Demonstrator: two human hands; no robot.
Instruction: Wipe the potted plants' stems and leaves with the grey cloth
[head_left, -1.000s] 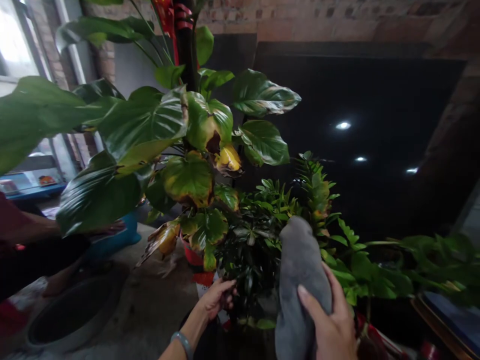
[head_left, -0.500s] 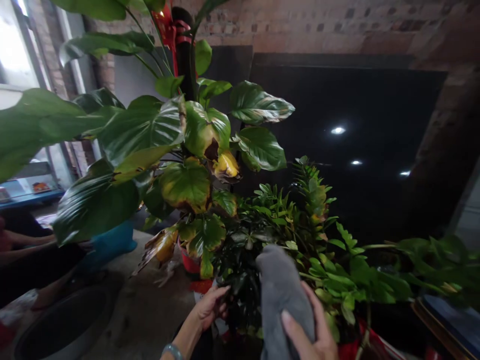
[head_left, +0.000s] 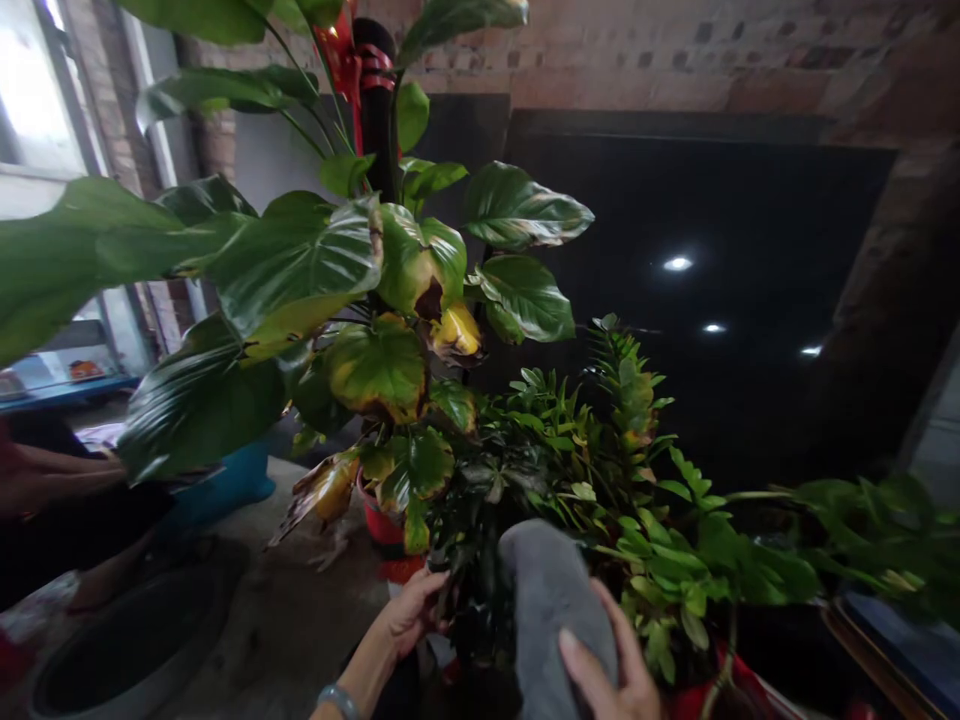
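Note:
In the lower middle, my right hand (head_left: 613,662) grips a thick grey cloth (head_left: 546,590), thumb on its near face and fingers along its right side. The cloth hangs in front of a dark-leaved plant (head_left: 480,560) and hides part of it. My left hand (head_left: 411,612), with a bracelet on the wrist, is closed at the left edge of this plant. Its fingertips seem to pinch a dark leaf, though shadow partly hides them. Above stands a tall broad-leaved plant (head_left: 300,250), several of its leaves browned and yellowed.
To the right grow bushy green plants (head_left: 675,560) over a red pot (head_left: 697,695). A red pot (head_left: 381,525) holds the tall plant. At left are a large basin (head_left: 135,640), a blue bag (head_left: 232,485) and a seated person (head_left: 52,490). Dark panels (head_left: 712,220) lean behind.
The grey cloth and my right hand have moved slightly down and left. My left hand stays at the dark plant, shifted a little left. The view has turned slightly.

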